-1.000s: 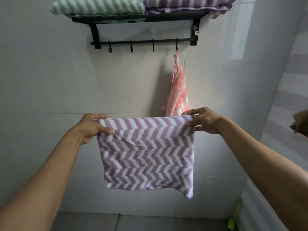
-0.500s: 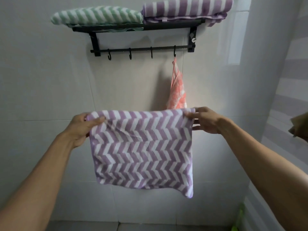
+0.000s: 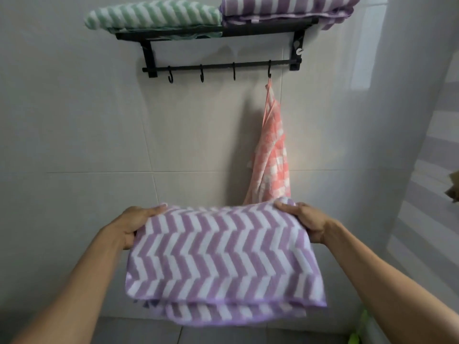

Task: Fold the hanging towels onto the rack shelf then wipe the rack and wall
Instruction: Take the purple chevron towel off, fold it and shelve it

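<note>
A purple-and-white zigzag towel [image 3: 223,259] lies doubled over between my hands, its folded layers drooping toward me. My left hand [image 3: 134,224] grips its left end and my right hand [image 3: 305,222] grips its right end. Above, a black wall rack [image 3: 223,33] carries a folded green striped towel [image 3: 154,14] on the left of its shelf and a folded purple striped towel [image 3: 288,6] on the right. A pink checked towel [image 3: 272,155] hangs from the rightmost hook, just behind my right hand.
Three bare hooks [image 3: 201,75] hang on the rack's lower bar. The white tiled wall [image 3: 87,120] meets a side wall [image 3: 422,145] on the right. A green object [image 3: 357,331] sits low at the right, and a brown object [image 3: 453,186] shows at the right edge.
The zigzag towel hung flat from its top corners; now it is folded over itself and held lower and nearer to me, lying more level.
</note>
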Available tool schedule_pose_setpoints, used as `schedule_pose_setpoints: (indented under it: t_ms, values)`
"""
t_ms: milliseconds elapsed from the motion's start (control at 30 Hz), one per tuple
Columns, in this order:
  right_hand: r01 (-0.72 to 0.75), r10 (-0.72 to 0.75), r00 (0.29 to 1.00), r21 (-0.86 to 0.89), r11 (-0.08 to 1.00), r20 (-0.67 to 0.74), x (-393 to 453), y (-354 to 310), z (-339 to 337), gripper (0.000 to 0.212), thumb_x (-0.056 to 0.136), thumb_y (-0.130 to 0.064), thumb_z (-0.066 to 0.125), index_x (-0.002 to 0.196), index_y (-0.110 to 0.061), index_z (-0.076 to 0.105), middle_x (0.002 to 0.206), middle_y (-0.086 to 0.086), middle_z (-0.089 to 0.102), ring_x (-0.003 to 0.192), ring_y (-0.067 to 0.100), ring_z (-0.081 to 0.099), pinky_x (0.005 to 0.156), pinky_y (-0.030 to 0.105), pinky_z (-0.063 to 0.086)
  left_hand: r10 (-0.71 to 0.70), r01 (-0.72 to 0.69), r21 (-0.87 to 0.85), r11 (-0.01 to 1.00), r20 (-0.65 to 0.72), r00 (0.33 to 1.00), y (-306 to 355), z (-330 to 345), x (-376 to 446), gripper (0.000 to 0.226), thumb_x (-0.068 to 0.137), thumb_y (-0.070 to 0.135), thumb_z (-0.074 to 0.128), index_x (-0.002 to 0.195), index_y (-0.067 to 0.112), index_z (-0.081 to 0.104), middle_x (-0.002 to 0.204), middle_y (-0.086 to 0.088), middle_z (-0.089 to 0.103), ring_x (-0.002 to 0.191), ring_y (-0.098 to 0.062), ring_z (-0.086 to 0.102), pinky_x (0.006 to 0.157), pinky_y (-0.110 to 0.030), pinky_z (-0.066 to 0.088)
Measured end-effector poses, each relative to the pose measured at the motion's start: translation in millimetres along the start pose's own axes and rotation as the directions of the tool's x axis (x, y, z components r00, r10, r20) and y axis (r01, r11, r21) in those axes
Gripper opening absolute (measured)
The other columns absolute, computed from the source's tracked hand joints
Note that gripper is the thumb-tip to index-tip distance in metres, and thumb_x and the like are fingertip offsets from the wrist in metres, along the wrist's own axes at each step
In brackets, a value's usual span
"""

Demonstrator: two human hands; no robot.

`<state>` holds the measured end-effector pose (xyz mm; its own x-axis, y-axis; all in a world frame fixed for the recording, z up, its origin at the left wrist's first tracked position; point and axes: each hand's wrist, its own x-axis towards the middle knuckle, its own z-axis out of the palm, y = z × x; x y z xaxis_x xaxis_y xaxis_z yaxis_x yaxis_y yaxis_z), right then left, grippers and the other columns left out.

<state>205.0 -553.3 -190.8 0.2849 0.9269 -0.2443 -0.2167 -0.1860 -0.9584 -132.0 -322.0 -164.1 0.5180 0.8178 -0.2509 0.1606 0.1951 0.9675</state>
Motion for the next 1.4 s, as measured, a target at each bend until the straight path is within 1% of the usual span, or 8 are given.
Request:
schedule_pose_setpoints:
  t_ms: [200, 333, 467, 633, 800, 933, 1067, 1400]
  values:
    - [0.006, -0.013, 0.997, 0.096, 0.995, 0.081, -0.7, 11.6, 4.9, 0.096, 0.058, -0.039, 0.095, 0.134, 0.003, 0.054, 0.122, 0.023, 0.068, 0.103, 0.035, 0.071, 0.082, 0.044, 0.060, 0.021, -0.024, 0.020, 1.000, 0.124, 0.992, -4.4, -10.0, -4.5, 0.099, 0.026, 0.036, 0.102, 0.110, -0.006, 0.068, 0.105, -0.027, 0.073, 0.081, -0.037, 0.074, 0.067, -0.046, 0.061]
    - [-0.002, -0.021, 0.996, 0.262, 0.965, 0.087, 0.3, 25.5, 5.6, 0.067, 0.084, -0.034, 0.075, 0.138, -0.002, 0.052, 0.133, 0.024, 0.061, 0.110, 0.037, 0.066, 0.093, 0.048, 0.056, -0.055, 0.062, -0.045, 0.997, 0.146, 0.988, -20.5, -12.2, -5.7, 0.078, 0.034, 0.034, 0.100, 0.099, -0.001, 0.076, 0.105, -0.027, 0.073, 0.077, -0.036, 0.074, 0.069, -0.047, 0.061]
    - [-0.092, 0.061, 0.984, 0.181, 0.979, 0.169, -2.9, 34.3, 10.2, 0.079, 0.068, -0.017, 0.087, 0.136, 0.003, 0.052, 0.130, 0.025, 0.063, 0.109, 0.039, 0.066, 0.091, 0.051, 0.056, -0.061, 0.054, 0.039, 0.998, 0.199, 0.978, -36.3, -10.0, -8.8, 0.107, 0.021, 0.021, 0.103, 0.117, -0.007, 0.066, 0.113, -0.032, 0.069, 0.087, -0.042, 0.072, 0.074, -0.055, 0.060]
    - [0.232, -0.232, 0.972, 0.000, 0.973, 0.047, -9.2, -43.5, 22.6, 0.056, 0.063, -0.006, 0.089, 0.114, 0.006, 0.066, 0.116, 0.025, 0.070, 0.097, 0.037, 0.071, 0.080, 0.044, 0.061, 0.241, -0.244, -0.012, 0.970, 0.193, 0.951, 29.0, -12.9, -19.6, 0.108, 0.031, 0.019, 0.103, 0.129, 0.007, 0.062, 0.120, -0.021, 0.070, 0.103, -0.039, 0.070, 0.079, -0.053, 0.060]
    - [0.738, -0.751, 0.655, -0.144, 0.659, -0.084, -29.8, -135.1, 30.1, 0.031, 0.075, 0.001, 0.073, 0.105, -0.003, 0.070, 0.094, 0.003, 0.078, 0.088, 0.020, 0.074, 0.076, 0.030, 0.061, 0.661, -0.664, 0.050, 0.746, -0.172, 0.730, 115.1, -30.0, -35.6, 0.057, 0.067, -0.002, 0.083, 0.122, 0.000, 0.066, 0.109, -0.007, 0.075, 0.088, -0.017, 0.075, 0.070, -0.029, 0.061]
    - [0.879, -0.879, 0.468, -0.150, 0.453, 0.091, -20.6, -150.5, 43.6, 0.023, 0.080, -0.010, 0.073, 0.099, -0.021, 0.066, 0.085, -0.005, 0.074, 0.078, 0.013, 0.070, 0.059, 0.020, 0.054, 0.735, -0.710, 0.194, 0.677, -0.233, 0.637, 121.7, -20.1, -43.2, 0.032, 0.089, 0.022, 0.062, 0.110, -0.003, 0.066, 0.110, -0.012, 0.070, 0.090, -0.008, 0.070, 0.097, -0.036, 0.054]
    - [0.689, -0.776, 0.620, -0.392, 0.610, -0.118, -19.3, -126.0, 30.9, 0.022, 0.089, 0.007, 0.065, 0.098, -0.013, 0.061, 0.077, -0.006, 0.073, 0.071, 0.011, 0.067, 0.060, 0.026, 0.055, 0.465, -0.507, -0.052, 0.861, -0.327, 0.823, 125.2, -11.3, -42.2, 0.025, 0.097, 0.009, 0.043, 0.079, 0.010, 0.060, 0.072, -0.009, 0.063, 0.051, -0.019, 0.063, 0.045, -0.019, 0.051]
    - [0.524, -0.649, 0.738, -0.448, 0.724, -0.186, -22.0, -106.3, 31.4, 0.014, 0.101, -0.005, 0.055, 0.101, -0.009, 0.069, 0.087, 0.003, 0.070, 0.064, 0.001, 0.068, 0.057, 0.016, 0.052, 0.289, -0.265, 0.122, 0.956, -0.274, 0.917, 90.7, -13.7, -24.7, 0.037, 0.103, 0.009, 0.035, 0.068, 0.019, 0.040, 0.046, 0.003, 0.049, 0.037, -0.009, 0.049, 0.055, -0.032, 0.036]
